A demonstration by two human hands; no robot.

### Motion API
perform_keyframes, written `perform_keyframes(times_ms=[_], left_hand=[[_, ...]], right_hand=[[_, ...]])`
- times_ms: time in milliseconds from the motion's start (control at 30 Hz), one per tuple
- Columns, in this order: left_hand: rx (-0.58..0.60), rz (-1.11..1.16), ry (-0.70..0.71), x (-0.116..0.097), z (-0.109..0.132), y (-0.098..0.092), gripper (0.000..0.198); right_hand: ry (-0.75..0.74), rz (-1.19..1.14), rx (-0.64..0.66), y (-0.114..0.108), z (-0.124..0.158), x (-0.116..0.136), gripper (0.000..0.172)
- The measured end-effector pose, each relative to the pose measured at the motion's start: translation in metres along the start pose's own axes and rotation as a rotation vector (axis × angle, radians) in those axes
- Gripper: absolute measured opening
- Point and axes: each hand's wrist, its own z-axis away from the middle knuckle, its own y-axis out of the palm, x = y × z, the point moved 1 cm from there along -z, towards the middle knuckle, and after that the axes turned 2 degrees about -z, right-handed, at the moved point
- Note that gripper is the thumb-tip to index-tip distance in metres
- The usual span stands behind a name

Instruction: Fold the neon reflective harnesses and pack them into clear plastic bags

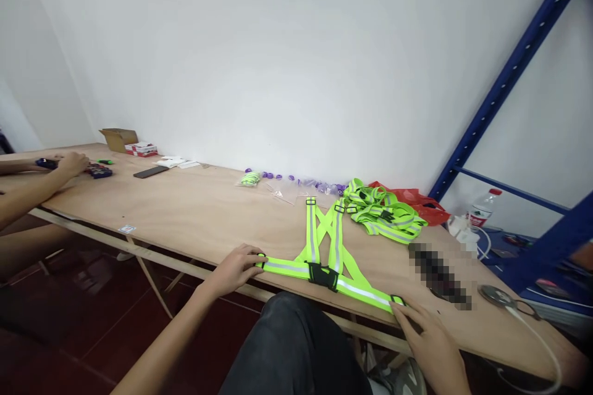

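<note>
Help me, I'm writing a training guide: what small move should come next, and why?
Perhaps fold one end of the yellow-green harness inward: it lies spread flat, the left hand and right hand touch its opposite band ends, and a clear bag behind already holds similar strap, bundled up.

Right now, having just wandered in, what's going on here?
A yellow-green reflective harness lies spread out on the wooden table. The person's left hand touches one end of its near band, the right hand the other end. A heap of similar straps lies farther back, beside some red plastic. Off to the left, another person's hand is beside a dark object.
</note>
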Motion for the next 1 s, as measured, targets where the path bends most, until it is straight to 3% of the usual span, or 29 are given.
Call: perform_keyframes(times_ms=[400,833,1000], left_hand=[[0.000,-0.019,-0.027,-0.001,-0.001,-0.003,0.033],[-0.036,0.013,-0.016,0.012,0.001,0.004,0.036],[-0.046,0.005,-0.035,0.010,0.001,0.003,0.035]], right_hand=[[0.109,0.154,-0.083,-0.007,0.002,0.015,0.052],[0.259,0.156,-0.103,-0.012,0.000,0.032,0.039],[0.247,0.140,-0.092,-0.014,0.000,0.038,0.030]])
